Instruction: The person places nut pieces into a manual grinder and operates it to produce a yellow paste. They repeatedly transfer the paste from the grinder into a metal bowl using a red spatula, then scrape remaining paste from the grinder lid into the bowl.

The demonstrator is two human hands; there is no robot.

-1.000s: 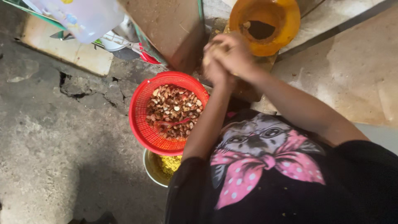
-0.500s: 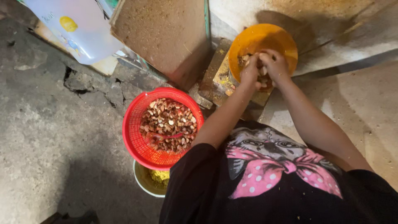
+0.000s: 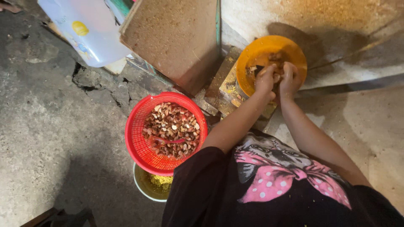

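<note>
My left hand (image 3: 266, 82) and my right hand (image 3: 290, 77) are side by side inside an orange bowl (image 3: 261, 48), fingers curled over brown and white nut pieces (image 3: 275, 56) lying in it. The bowl sits on a dusty metal block (image 3: 229, 84). To the left, a red mesh basket (image 3: 134, 138) holds many more of the same nut pieces (image 3: 172, 126), with a red strip (image 3: 170, 141) lying among them. Neither hand touches the basket.
Under the basket stands a pale bowl (image 3: 145, 189) with yellow meal in it. A brown board (image 3: 176, 38) leans behind the basket, and a clear plastic jug (image 3: 88, 33) lies at the upper left. The floor (image 3: 54, 126) is cracked concrete.
My two hands, pressed together above the basket's right side a second ago, have moved up and right into the orange bowl. The view has shifted, so the basket sits lower.
</note>
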